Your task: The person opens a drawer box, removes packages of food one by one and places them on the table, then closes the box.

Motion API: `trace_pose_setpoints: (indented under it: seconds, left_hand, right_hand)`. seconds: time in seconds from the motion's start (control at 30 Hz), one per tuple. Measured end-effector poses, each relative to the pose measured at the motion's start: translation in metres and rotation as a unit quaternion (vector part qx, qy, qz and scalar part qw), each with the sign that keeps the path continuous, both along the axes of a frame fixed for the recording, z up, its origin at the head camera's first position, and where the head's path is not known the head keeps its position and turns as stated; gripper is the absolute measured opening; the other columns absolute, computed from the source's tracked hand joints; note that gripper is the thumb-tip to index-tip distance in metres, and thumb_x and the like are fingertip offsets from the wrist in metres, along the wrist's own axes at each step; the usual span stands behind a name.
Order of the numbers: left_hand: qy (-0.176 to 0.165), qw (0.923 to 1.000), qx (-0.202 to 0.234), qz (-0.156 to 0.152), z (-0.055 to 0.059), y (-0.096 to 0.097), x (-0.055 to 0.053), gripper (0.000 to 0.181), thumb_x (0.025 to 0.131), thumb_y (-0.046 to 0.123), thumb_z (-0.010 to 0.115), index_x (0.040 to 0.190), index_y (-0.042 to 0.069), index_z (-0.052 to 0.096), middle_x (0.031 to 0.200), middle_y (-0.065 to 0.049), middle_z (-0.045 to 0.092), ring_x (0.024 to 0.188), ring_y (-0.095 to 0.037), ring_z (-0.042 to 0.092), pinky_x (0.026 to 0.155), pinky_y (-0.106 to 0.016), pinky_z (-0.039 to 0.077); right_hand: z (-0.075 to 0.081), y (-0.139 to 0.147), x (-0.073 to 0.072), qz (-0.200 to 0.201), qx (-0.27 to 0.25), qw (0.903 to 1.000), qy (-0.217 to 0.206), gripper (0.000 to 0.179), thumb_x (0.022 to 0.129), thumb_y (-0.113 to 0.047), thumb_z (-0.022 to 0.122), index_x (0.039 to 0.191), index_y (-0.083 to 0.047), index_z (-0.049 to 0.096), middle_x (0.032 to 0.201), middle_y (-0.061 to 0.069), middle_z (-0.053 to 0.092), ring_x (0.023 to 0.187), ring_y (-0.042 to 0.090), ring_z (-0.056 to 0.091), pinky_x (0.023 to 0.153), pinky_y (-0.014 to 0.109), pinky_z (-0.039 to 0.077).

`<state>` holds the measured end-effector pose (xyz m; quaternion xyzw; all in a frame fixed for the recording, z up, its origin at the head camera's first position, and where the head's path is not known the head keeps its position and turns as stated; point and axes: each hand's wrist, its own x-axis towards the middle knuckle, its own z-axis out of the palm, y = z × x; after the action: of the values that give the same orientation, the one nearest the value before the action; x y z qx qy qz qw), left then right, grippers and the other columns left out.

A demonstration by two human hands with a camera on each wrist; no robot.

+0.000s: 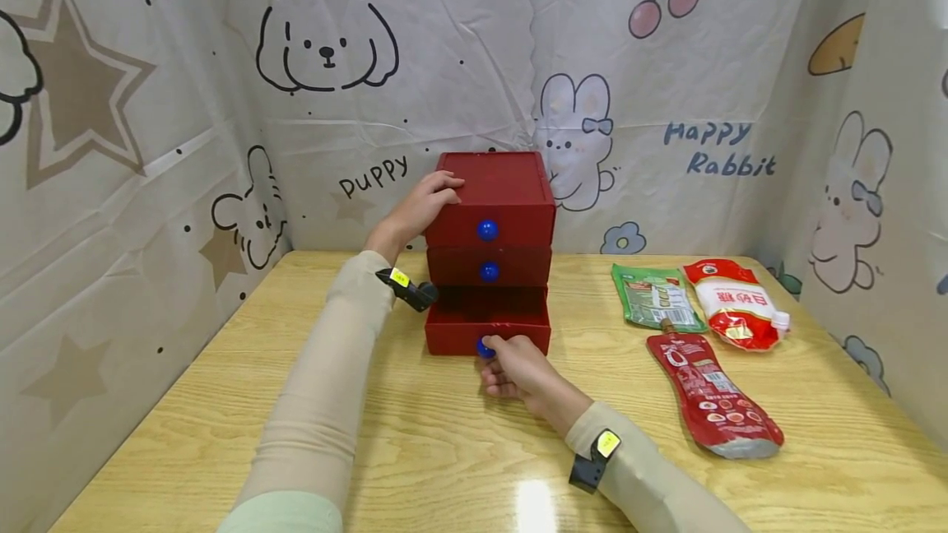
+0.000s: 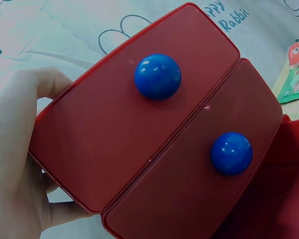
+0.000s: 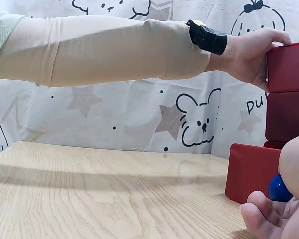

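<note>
A red cabinet with three drawers (image 1: 492,179) stands on the table, each drawer front bearing a round blue knob. Its bottom drawer (image 1: 452,337) is pulled out, while the upper two are closed. At the cabinet's upper left corner, my left hand (image 1: 424,206) holds on, with fingers over the top and others along the side, as the left wrist view shows. My right hand (image 1: 522,368) pinches the bottom drawer's blue knob (image 3: 278,189) between thumb and fingers. The drawer's dark interior is only partly visible.
To the right lie a green packet (image 1: 659,298), a red and white bag (image 1: 736,303) and a red spouted pouch (image 1: 714,393). Printed cloth walls (image 1: 474,48) enclose the wooden table (image 1: 415,451) at the back and sides.
</note>
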<state>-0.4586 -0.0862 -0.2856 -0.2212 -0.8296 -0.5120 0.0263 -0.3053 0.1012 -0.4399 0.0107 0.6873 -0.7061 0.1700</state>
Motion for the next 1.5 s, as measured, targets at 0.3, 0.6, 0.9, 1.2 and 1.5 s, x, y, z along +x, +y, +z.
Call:
trace_pose_setpoints:
  seconds: [0.3,0.6,0.9,1.2,1.5]
  left_hand:
    - [-0.003,1.0000,0.003,0.002,0.000,-0.001,0.001,0.048,0.099,0.016,0.050,0.144,0.000,0.058,0.162,-0.009,0.034,0.150,-0.026,0.026,0.120,-0.043,0.023]
    - [0.004,1.0000,0.001,0.007,-0.001,0.001,0.001,0.047,0.099,0.016,0.050,0.142,-0.001,0.059,0.161,-0.010,0.035,0.149,-0.027,0.028,0.119,-0.042,0.024]
    - [-0.012,0.9999,-0.003,0.004,0.000,-0.001,0.003,0.049,0.100,0.018,0.049,0.146,0.002,0.057,0.164,-0.006,0.032,0.149,-0.026,0.026,0.118,-0.045,0.026]
    - [0.001,1.0000,-0.007,0.000,-0.002,0.000,0.001,0.048,0.101,0.015,0.049,0.145,0.000,0.057,0.164,-0.008,0.032,0.151,-0.024,0.024,0.120,-0.040,0.022]
    - [-0.001,1.0000,-0.005,-0.001,0.002,-0.001,0.003,0.048,0.100,0.016,0.050,0.145,0.001,0.057,0.163,-0.007,0.032,0.151,-0.024,0.024,0.120,-0.040,0.022]
  right_hand:
    - [0.000,-0.002,-0.008,-0.008,-0.008,0.9999,-0.001,0.040,0.109,-0.027,0.048,0.103,0.010,0.063,0.068,0.004,0.059,0.054,0.008,0.055,0.053,0.022,0.054]
    - [-0.001,-0.003,-0.016,-0.015,-0.011,0.9998,-0.004,0.040,0.109,-0.027,0.048,0.101,0.009,0.063,0.069,0.004,0.058,0.056,0.009,0.055,0.054,0.022,0.054]
    - [-0.001,-0.004,-0.019,-0.016,-0.013,0.9998,0.001,0.042,0.110,-0.028,0.046,0.102,0.009,0.063,0.069,0.005,0.057,0.057,0.010,0.054,0.055,0.022,0.054]
    - [-0.001,-0.004,-0.026,-0.028,-0.012,0.9995,0.005,0.044,0.110,-0.029,0.045,0.104,0.012,0.062,0.068,0.004,0.060,0.055,0.009,0.056,0.054,0.023,0.054]
    - [-0.002,-0.005,-0.033,-0.035,-0.009,0.9993,0.009,0.046,0.110,-0.030,0.045,0.105,0.012,0.064,0.069,0.005,0.060,0.055,0.010,0.056,0.054,0.023,0.054]
